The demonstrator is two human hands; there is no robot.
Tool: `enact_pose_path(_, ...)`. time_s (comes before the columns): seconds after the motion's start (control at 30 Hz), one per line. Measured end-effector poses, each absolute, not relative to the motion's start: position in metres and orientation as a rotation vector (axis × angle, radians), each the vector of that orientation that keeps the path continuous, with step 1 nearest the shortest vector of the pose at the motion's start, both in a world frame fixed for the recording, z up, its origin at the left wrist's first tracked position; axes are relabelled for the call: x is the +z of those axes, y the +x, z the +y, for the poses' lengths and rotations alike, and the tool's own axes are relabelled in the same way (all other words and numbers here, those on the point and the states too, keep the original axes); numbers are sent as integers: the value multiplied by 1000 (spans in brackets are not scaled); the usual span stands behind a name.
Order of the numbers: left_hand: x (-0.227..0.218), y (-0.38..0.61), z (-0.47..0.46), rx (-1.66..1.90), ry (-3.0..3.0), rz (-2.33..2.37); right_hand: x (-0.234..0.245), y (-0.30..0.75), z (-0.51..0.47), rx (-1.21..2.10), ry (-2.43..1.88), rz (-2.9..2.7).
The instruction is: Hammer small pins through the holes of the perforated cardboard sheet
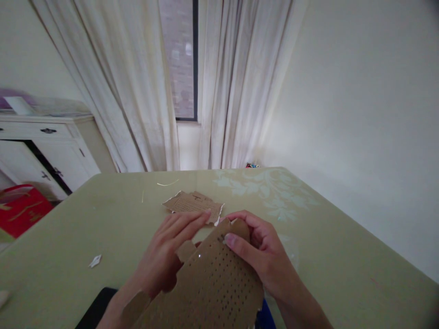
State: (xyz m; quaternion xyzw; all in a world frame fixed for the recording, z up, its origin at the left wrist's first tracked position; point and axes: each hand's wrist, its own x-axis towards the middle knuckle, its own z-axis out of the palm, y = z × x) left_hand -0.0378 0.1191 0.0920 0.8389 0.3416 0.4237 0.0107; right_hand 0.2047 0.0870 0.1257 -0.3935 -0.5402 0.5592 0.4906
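My right hand (pixel 265 256) grips the far edge of a brown perforated cardboard sheet (pixel 209 288), thumb on top and fingers curled behind it. My left hand (pixel 164 256) lies partly under that sheet, its fingers stretched forward and flat, the fingertips touching a torn brown cardboard piece (pixel 192 202) that lies on the pale green table (pixel 325 246). The sheet is tilted up toward me and hides part of my left palm.
A small white scrap (pixel 95 261) and thin slivers (pixel 168 183) lie on the table's left side. A black object (pixel 96 308) sits at the near edge. Beyond stand a white cabinet (pixel 51 151), a red bag (pixel 20 208) and curtains (pixel 137 87).
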Motion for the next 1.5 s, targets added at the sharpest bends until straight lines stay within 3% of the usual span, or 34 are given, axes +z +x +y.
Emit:
enact_pose_path(0.2, 114, -79, 111, 1459, 2371, 1313, 125, 209, 85, 951, -1097, -1482)
enact_pose_path(0.47, 114, -17, 65, 1392, 2741, 885, 131, 196, 57, 827, -1050, -1747)
enact_pose_path(0.73, 119, -29, 31, 1593, 3079, 868, 118, 206, 63, 544, -1309, -1654)
enact_pose_path(1.0, 135, -43, 69, 1647, 2232, 1162, 86, 274, 47, 760, -1364, -1111)
enact_pose_path(1.23, 121, -31, 83, 1541, 1841, 985, 23, 274, 9, 901, -1464, -992)
enact_pose_path(1.5, 44, -17, 59, 1408, 1295, 1207, -5, 269, 5, 739, -1592, -1106)
